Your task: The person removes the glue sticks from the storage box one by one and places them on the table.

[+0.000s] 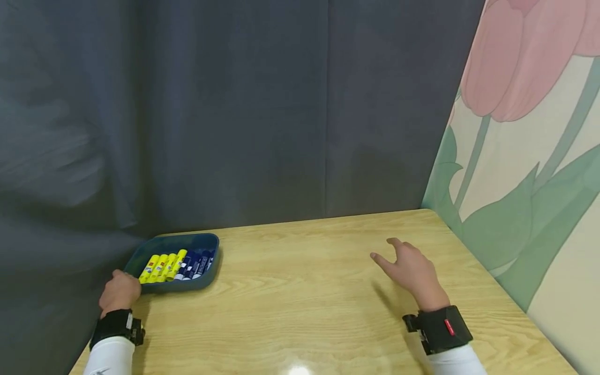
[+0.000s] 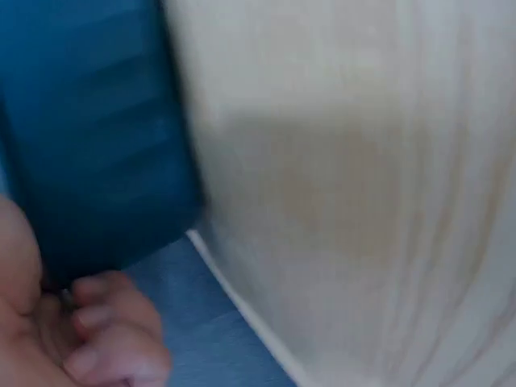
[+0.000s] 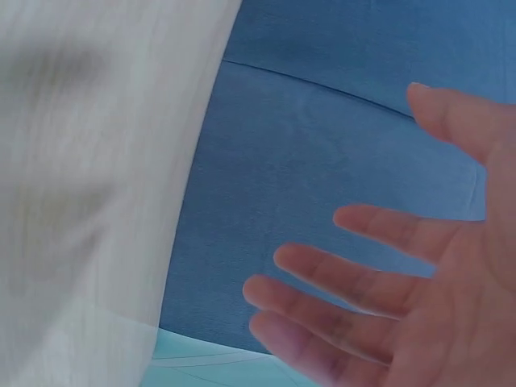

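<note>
At the far left of the table stands a dark blue plastic tray [image 1: 206,278]. In it, yellow glue sticks [image 1: 161,267] lie side by side, next to dark blue stick-shaped tubes [image 1: 191,264] with pale ends. My left hand [image 1: 120,291] grips the tray's near left corner. The left wrist view shows curled fingers [image 2: 121,322] at the tray's end [image 2: 105,161], with the thumb on the other side of its wall. Over the right part of the table, my right hand [image 1: 414,271] hovers with spread fingers and holds nothing; the right wrist view shows its bare palm [image 3: 459,314].
The tray stands on a light wood-grain table [image 1: 290,291]. A dark grey-blue curtain [image 1: 262,114] hangs along the table's back and left sides. On the right rises a wall with a painted tulip [image 1: 520,67]. Both wrists wear black straps [image 1: 442,329].
</note>
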Tool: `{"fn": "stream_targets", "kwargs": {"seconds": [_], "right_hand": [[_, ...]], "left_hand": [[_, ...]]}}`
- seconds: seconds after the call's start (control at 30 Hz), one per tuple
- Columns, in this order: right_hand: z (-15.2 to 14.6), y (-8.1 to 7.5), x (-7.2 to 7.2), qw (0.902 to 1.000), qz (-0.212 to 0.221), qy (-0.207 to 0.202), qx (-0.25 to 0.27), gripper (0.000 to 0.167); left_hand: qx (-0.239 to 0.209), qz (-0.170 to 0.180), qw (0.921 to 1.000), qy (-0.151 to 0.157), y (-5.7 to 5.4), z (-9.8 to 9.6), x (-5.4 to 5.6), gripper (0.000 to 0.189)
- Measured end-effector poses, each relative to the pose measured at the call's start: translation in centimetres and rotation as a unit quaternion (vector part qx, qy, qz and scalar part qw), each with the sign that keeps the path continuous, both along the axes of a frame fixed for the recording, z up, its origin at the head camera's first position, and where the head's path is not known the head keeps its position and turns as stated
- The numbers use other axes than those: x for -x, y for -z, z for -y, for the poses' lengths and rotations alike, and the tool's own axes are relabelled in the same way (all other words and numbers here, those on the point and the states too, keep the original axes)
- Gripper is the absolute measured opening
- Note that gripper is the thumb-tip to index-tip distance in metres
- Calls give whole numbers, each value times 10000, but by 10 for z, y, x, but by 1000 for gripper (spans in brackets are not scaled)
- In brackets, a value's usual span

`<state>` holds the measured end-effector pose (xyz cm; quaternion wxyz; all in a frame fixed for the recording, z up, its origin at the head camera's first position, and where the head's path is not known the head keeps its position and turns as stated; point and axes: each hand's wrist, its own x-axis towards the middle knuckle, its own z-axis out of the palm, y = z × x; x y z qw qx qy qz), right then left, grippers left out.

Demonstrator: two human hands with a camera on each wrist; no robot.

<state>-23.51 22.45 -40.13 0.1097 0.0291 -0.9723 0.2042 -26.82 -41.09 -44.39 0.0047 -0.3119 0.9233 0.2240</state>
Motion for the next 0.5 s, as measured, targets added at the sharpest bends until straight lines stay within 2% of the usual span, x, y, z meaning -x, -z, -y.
{"fn": "stream_targets", "kwargs": {"seconds": [0.17, 0.5], "right_hand": [[1, -1, 3, 10000, 93, -28, 19, 78], [2, 2, 6, 9998, 197, -65, -5, 77]], "left_hand": [[-199, -11, 9997, 113, 2, 2, -4, 56], [-175, 62, 9997, 135, -3, 0, -5, 55]]}}
